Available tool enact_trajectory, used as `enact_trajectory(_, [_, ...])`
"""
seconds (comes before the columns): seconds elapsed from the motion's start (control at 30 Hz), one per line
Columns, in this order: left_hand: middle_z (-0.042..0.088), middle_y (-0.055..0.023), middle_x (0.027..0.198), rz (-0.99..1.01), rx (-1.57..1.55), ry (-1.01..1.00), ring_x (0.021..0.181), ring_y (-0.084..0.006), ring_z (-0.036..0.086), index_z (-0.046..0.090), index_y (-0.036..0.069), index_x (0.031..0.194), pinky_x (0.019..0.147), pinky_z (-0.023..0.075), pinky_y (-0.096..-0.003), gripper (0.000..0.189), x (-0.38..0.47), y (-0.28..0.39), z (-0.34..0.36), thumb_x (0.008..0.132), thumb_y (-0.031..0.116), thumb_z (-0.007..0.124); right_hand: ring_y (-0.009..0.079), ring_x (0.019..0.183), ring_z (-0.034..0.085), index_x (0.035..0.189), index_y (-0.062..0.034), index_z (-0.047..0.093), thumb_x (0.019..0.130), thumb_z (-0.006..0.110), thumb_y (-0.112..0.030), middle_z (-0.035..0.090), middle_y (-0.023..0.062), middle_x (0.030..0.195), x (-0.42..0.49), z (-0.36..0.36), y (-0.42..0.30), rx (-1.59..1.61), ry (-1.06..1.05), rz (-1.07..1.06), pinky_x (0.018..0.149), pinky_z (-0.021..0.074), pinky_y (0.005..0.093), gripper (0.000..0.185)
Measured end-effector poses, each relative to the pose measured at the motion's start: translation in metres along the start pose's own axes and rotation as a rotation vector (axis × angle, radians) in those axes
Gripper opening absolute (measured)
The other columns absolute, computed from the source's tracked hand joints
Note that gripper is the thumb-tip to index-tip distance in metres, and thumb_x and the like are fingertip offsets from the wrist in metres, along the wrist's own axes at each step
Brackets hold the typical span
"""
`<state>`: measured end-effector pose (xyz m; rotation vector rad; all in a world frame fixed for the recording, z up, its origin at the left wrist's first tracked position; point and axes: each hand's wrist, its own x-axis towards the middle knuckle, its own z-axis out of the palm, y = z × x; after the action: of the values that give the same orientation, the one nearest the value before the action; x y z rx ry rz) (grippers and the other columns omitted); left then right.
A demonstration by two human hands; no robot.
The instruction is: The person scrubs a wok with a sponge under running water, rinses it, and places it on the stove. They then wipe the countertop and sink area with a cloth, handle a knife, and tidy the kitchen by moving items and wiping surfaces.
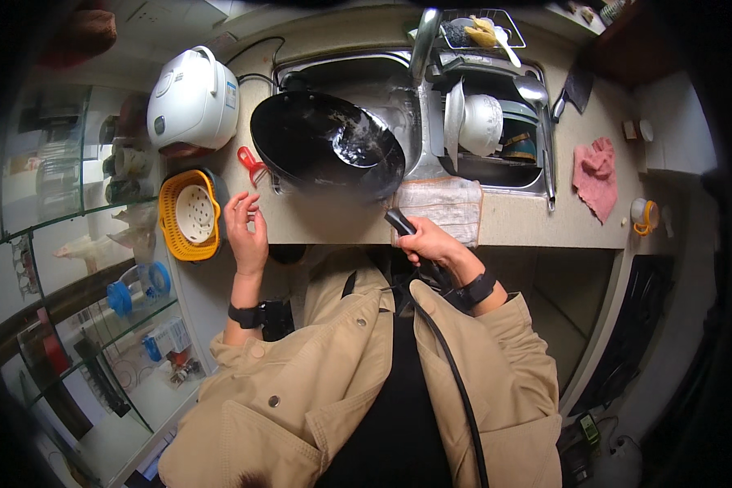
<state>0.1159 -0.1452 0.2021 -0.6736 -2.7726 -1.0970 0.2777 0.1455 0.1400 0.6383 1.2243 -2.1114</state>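
A black wok [305, 140] tilts over the left basin of the steel sink [396, 91], its inside wet and glossy. My right hand [433, 241] is shut on the black wok handle [399, 221], which points toward my body. The handle's joint with the wok is partly blurred. Nothing is in my left hand [247, 235], raised at the counter's front edge with its fingers loosely bent and apart. Just beyond those fingers lies a red peeler [252, 165]. A pale dishcloth [439, 204] with an orange border lies beside my right hand.
A white rice cooker [192, 100] and a yellow basket [166, 210] stand at left. The right basin holds a white bowl [482, 125] and other dishes; a long steel ladle [546, 140] rests across its edge. Farther right are a cleaver [576, 91] and a pink cloth [595, 174].
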Motion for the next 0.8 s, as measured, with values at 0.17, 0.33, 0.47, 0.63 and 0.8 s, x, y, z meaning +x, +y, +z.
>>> enact_trajectory(0.17, [0.047, -0.0102, 0.121, 0.063, -0.011, 0.016, 0.091, -0.0161, 0.057, 0.056, 0.003, 0.112, 0.080, 0.0480, -0.0271, 0.030, -0.008, 0.000, -0.012, 0.083, -0.005, 0.051, 0.0091, 0.045, 0.047, 0.079, -0.0071, 0.047, 0.081, 0.058, -0.006, 0.048, 0.0008, 0.059, -0.025, 0.010, 0.006, 0.140, -0.079, 0.044, 0.041, 0.0419, 0.0265, 0.011])
enact_trajectory(0.33, [0.047, -0.0102, 0.120, 0.092, -0.047, 0.022, 0.092, -0.0172, 0.056, 0.056, 0.002, 0.111, 0.081, 0.0480, -0.0272, 0.030, -0.035, -0.005, -0.029, 0.083, -0.006, 0.051, 0.0071, 0.043, 0.040, 0.082, -0.0089, 0.047, 0.082, 0.057, -0.007, 0.043, -0.0022, 0.059, -0.048, 0.039, 0.022, 0.269, -0.129, 0.001, 0.041, 0.0365, 0.0236, 0.010])
enact_trajectory(0.47, [0.047, -0.0097, 0.120, 0.104, -0.086, 0.064, 0.091, -0.0161, 0.056, 0.056, 0.002, 0.111, 0.080, 0.0478, -0.0266, 0.029, -0.065, -0.010, -0.054, 0.083, -0.006, 0.052, 0.0031, 0.040, 0.035, 0.086, -0.0106, 0.045, 0.087, 0.054, -0.010, 0.040, -0.0058, 0.059, -0.065, 0.061, 0.038, 0.402, -0.209, -0.009, 0.038, 0.0309, 0.0197, 0.009])
enact_trajectory(0.63, [0.050, -0.0103, 0.115, 0.151, -0.144, 0.112, 0.085, -0.0158, 0.056, 0.059, 0.003, 0.108, 0.076, 0.0486, -0.0266, 0.030, -0.088, -0.012, -0.080, 0.080, -0.007, 0.053, 0.0026, 0.040, 0.032, 0.085, -0.0116, 0.045, 0.090, 0.052, -0.011, 0.038, -0.0066, 0.058, -0.086, 0.096, 0.069, 0.610, -0.340, -0.064, 0.039, 0.0296, 0.0190, 0.009])
enact_trajectory(0.8, [0.049, -0.0123, 0.118, 0.265, -0.134, 0.126, 0.088, -0.0168, 0.056, 0.059, 0.001, 0.108, 0.078, 0.0489, -0.0272, 0.032, -0.102, -0.010, -0.086, 0.079, -0.008, 0.049, 0.0038, 0.043, 0.035, 0.083, -0.0108, 0.045, 0.087, 0.054, -0.008, 0.038, -0.0060, 0.058, -0.123, 0.127, 0.090, 0.408, -0.180, -0.186, 0.040, 0.0338, 0.0225, 0.009])
